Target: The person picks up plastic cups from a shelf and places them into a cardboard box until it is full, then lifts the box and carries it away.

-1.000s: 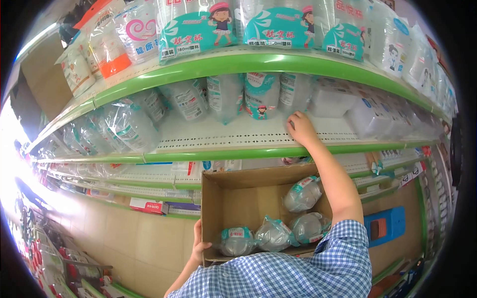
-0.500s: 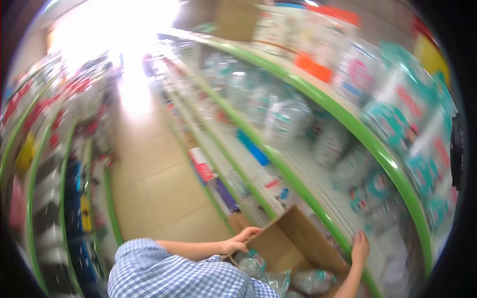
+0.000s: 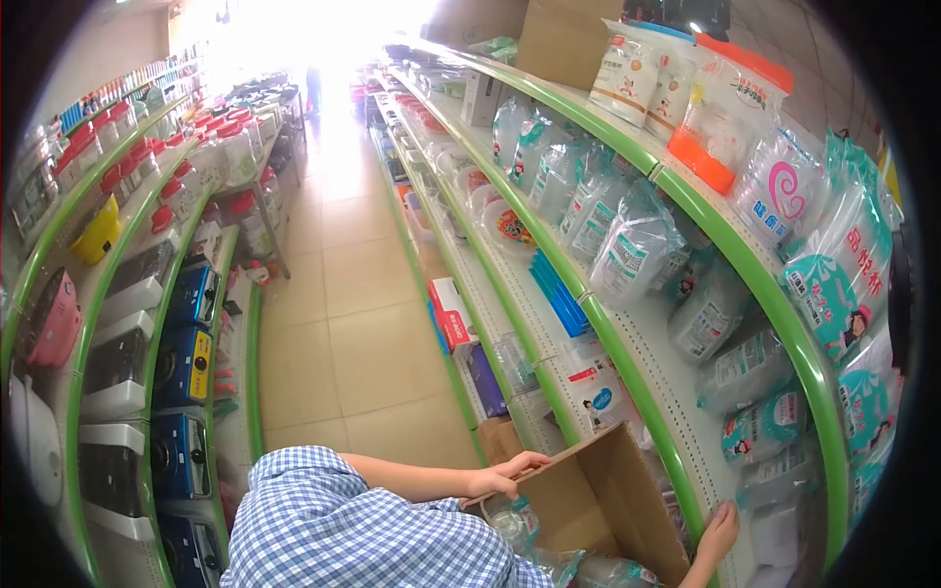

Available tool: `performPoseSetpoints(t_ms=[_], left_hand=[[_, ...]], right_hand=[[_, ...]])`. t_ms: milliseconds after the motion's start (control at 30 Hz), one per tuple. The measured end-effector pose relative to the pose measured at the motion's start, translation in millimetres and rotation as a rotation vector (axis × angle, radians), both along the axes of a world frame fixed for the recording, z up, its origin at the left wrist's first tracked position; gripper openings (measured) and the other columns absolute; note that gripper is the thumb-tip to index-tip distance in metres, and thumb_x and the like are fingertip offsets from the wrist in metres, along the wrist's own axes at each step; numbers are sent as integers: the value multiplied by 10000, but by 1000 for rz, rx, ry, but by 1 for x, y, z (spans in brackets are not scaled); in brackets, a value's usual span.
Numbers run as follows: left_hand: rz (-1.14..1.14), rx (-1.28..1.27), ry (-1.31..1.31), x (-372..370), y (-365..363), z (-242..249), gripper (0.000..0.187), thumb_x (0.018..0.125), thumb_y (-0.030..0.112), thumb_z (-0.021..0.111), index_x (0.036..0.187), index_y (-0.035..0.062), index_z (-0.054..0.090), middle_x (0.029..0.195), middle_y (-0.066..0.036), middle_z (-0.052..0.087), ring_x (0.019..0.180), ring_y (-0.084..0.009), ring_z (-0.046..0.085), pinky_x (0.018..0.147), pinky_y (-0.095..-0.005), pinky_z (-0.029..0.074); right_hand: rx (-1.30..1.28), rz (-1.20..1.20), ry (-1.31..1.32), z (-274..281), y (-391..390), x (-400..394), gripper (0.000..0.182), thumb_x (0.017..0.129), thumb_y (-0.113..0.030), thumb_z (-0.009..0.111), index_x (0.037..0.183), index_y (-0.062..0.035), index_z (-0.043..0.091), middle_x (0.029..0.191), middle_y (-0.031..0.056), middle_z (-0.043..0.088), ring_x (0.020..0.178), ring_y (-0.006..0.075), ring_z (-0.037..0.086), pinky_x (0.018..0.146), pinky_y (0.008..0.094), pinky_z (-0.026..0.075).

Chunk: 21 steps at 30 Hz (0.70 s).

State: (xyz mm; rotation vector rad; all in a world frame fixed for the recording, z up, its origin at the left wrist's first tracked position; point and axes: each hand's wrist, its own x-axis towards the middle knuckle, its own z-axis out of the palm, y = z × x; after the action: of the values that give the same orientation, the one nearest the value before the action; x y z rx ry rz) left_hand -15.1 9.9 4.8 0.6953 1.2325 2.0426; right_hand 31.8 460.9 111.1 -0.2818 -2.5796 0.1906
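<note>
An open cardboard box (image 3: 573, 505) stands against the right-hand shelving, with several clear plastic-wrapped packs (image 3: 613, 571) in its bottom. My left hand (image 3: 505, 476) grips the box's left upper edge, its fingers bent over the cardboard. To the right of the box, my right hand (image 3: 718, 534) rests by the shelf's green edge (image 3: 676, 470), its fingers close together; whether it holds anything cannot be made out. Packs of clear cups with teal print (image 3: 740, 372) lie on the shelf above that hand.
Green-edged shelves run along both sides of a tiled aisle (image 3: 368, 353). At left are boxed stoves (image 3: 183, 367), a yellow basin (image 3: 96, 230) and red-lidded containers. A large carton (image 3: 569, 44) and bagged goods stand on the top right shelf.
The view has turned and sharpened, so the shelves sit further right and lower in the image. My left hand still holds the box edge, and my right hand remains beside the shelf edge.
</note>
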Motion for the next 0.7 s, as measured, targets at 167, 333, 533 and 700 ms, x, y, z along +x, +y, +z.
performPoseSetpoints(t_ms=[167,333,533,700], left_hand=[[-2,-13,16,-1,-1,5,892,564,211,569,1349,58,173,1358,-116,254,1298,-238,210,1063,-403,132],[10,-2,10,0,0,2,898,553,202,567,1350,68,174,1355,-114,257,1298,-238,209,1063,-406,131],[0,-7,21,-2,-1,0,890,558,200,560,1347,57,175,1354,-114,252,1298,-236,208,1065,-402,130],[0,12,14,-2,0,0,891,556,208,560,1346,54,178,1354,-116,251,1299,-236,205,1067,-404,127]], right_hand=[[28,-35,9,-4,3,-1,278,909,-185,386,953,29,556,954,203,588,885,371,541,759,407,422],[56,-32,19,-5,4,0,272,904,-176,388,960,33,553,946,202,588,874,373,540,756,409,423],[66,-28,46,-8,4,0,264,895,-165,390,954,33,553,940,200,588,872,370,541,756,410,425],[60,-34,42,-5,0,0,247,884,-153,389,929,28,552,920,196,586,860,366,541,747,415,422]])
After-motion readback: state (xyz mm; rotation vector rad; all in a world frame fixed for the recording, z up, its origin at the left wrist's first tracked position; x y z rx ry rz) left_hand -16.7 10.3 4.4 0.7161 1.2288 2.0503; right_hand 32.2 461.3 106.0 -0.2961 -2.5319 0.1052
